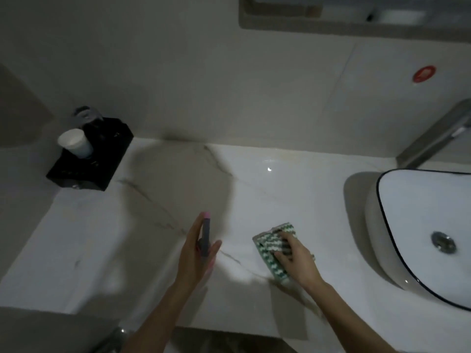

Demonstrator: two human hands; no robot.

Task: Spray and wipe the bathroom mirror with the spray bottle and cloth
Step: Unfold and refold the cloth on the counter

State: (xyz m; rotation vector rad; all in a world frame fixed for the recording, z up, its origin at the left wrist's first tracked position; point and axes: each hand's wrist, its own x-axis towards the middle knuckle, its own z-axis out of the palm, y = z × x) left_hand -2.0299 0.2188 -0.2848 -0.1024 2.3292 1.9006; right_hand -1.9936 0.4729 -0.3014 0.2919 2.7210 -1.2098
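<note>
Holding both tools already, you have them low over the counter (254,189), with the mirror (356,14) far up at 12 o'clock. Your left hand (197,253) is wrapped around the spray bottle (205,234); its pink tip points to 12 o'clock, and thumb and fingers are curled on the grey body. I think the bottle is light, rigid plastic, perhaps slippery when wet, so keep your grip at the neck near the trigger. At 3 o'clock from it, your right hand (297,256) rests on the green and white cloth (274,244), with fingers bent and gripping into it on the counter. The cloth looks soft and limp; gather it in your palm. Farther, at 3 o'clock, stands the white basin (418,200). At 10 o'clock a black tray (102,164) carries a paper cup (75,142).
</note>
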